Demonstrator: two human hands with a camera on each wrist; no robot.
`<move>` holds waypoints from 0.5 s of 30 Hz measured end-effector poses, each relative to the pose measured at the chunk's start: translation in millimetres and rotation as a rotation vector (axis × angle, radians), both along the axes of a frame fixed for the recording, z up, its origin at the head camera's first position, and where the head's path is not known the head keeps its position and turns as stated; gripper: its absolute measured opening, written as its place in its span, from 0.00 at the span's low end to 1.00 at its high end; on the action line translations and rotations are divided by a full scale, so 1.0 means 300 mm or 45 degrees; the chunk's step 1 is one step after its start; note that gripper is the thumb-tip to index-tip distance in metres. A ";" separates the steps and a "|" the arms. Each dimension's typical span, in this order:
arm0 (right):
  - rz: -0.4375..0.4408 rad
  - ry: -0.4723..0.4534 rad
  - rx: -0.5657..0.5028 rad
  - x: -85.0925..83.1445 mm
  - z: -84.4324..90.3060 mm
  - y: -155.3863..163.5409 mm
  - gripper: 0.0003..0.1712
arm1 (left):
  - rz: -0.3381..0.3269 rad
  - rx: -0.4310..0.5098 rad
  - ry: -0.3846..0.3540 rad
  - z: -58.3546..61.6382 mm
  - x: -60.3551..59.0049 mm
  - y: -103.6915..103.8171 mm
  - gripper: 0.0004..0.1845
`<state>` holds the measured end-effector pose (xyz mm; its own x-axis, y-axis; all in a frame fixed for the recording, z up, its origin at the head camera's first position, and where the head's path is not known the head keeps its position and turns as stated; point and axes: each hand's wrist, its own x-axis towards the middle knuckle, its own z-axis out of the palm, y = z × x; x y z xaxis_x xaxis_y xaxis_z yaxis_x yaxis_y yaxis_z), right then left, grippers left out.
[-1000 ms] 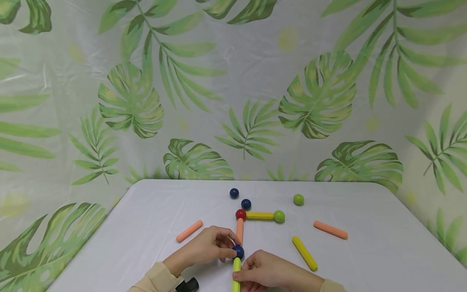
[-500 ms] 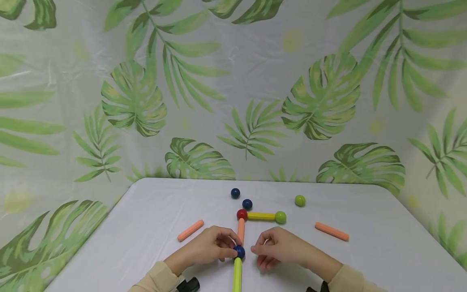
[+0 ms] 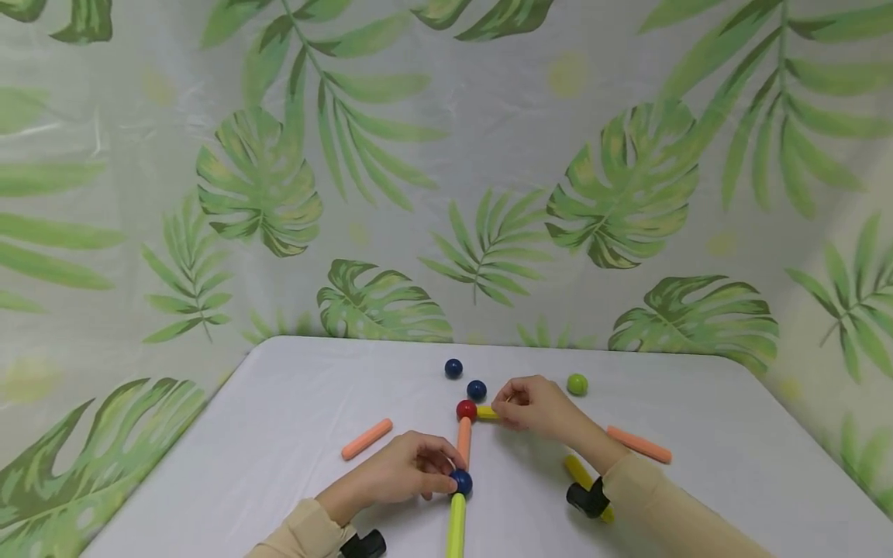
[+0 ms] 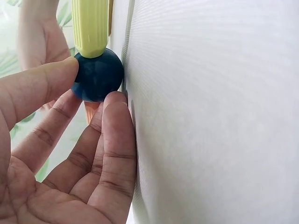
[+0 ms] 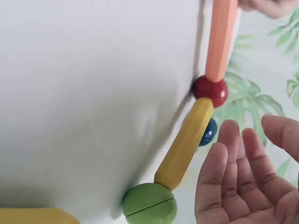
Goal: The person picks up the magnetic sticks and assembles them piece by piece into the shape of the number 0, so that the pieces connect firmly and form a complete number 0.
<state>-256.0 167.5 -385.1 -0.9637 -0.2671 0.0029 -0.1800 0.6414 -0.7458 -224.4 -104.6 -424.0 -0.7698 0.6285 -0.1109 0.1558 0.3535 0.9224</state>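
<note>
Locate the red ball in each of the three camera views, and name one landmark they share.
Head: the red ball lies centre, at the corner where the orange stick and the yellow stick meet, just left of the right hand.
Left wrist: not in view; only the blue ball pinched by the left hand.
Right wrist: upper right, between both sticks.
Shared landmark: the orange stick, which shows in all three views.

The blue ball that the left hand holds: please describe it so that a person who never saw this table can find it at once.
On the white table, look at the near edge, where the left hand pinches a blue ball. It joins an orange stick and a yellow-green stick. The other two blue balls lie loose, farther back, joined to nothing.
</note>
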 end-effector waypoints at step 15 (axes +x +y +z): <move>-0.082 0.081 0.268 -0.173 -0.027 -0.069 0.15 | -0.018 0.024 -0.011 -0.006 -0.007 -0.003 0.09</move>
